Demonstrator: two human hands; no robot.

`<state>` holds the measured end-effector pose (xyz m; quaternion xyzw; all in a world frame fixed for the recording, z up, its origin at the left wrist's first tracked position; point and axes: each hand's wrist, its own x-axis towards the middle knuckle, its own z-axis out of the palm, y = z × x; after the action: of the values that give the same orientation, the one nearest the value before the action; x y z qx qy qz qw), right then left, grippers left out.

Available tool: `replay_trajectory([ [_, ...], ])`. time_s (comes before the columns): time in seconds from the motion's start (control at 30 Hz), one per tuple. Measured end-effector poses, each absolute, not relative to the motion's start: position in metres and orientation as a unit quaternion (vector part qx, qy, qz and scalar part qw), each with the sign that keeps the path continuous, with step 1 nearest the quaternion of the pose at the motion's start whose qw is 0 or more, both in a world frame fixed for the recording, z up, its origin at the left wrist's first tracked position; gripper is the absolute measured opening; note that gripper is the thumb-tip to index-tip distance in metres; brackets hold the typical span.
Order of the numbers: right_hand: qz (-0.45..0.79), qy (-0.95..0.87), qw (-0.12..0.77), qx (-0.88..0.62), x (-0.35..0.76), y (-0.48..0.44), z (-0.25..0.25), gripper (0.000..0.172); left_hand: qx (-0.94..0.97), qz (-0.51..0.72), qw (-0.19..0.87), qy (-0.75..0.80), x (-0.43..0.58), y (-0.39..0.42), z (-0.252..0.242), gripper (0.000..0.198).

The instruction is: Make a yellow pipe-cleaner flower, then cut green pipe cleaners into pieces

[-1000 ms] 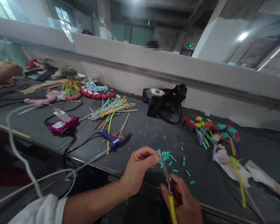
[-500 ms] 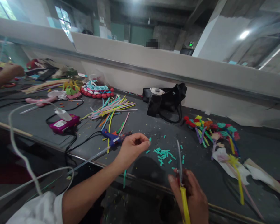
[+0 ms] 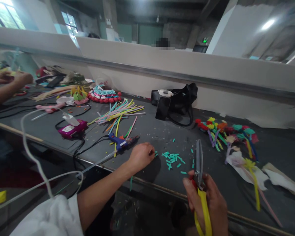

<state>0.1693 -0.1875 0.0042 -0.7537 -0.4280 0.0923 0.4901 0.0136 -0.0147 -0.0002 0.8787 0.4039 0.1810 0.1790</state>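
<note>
My right hand (image 3: 211, 200) is wrapped round a pair of scissors (image 3: 199, 164) with yellow handles, a red part near the pivot and blades pointing away from me. My left hand (image 3: 142, 157) is low over the dark table, fingers curled in a pinch. Small green cut pieces (image 3: 156, 153) show right at its fingertips, which are partly hidden. Between the hands lies a loose pile of short green pieces (image 3: 172, 158), with a few scattered around it.
Left of my left hand lies a blue glue gun (image 3: 120, 142). Behind it are colourful strips (image 3: 120, 111) and a purple power socket (image 3: 73, 128). A black bag (image 3: 179, 101) stands at the back; fuzzy flowers (image 3: 218, 127) lie right. Another person's hands (image 3: 22, 78) are far left.
My left hand has turned and lowered, its fingertips coming down to the table beside the pile. The scissors now show their blades more broadside, and my view has shifted slightly.
</note>
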Motion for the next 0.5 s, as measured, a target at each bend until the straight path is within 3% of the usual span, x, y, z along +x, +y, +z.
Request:
replay_trajectory([
  [0.23, 0.118, -0.411, 0.505, -0.75, 0.177, -0.191, 0.009, 0.045, 0.879, 0.186, 0.174, 0.404, 0.013, -0.012, 0.002, 0.018],
  [0.5, 0.156, -0.355, 0.58, -0.716, 0.175, -0.183, 0.021, 0.038, 0.879, 0.202, 0.146, 0.406, 0.034, -0.003, 0.02, 0.02],
])
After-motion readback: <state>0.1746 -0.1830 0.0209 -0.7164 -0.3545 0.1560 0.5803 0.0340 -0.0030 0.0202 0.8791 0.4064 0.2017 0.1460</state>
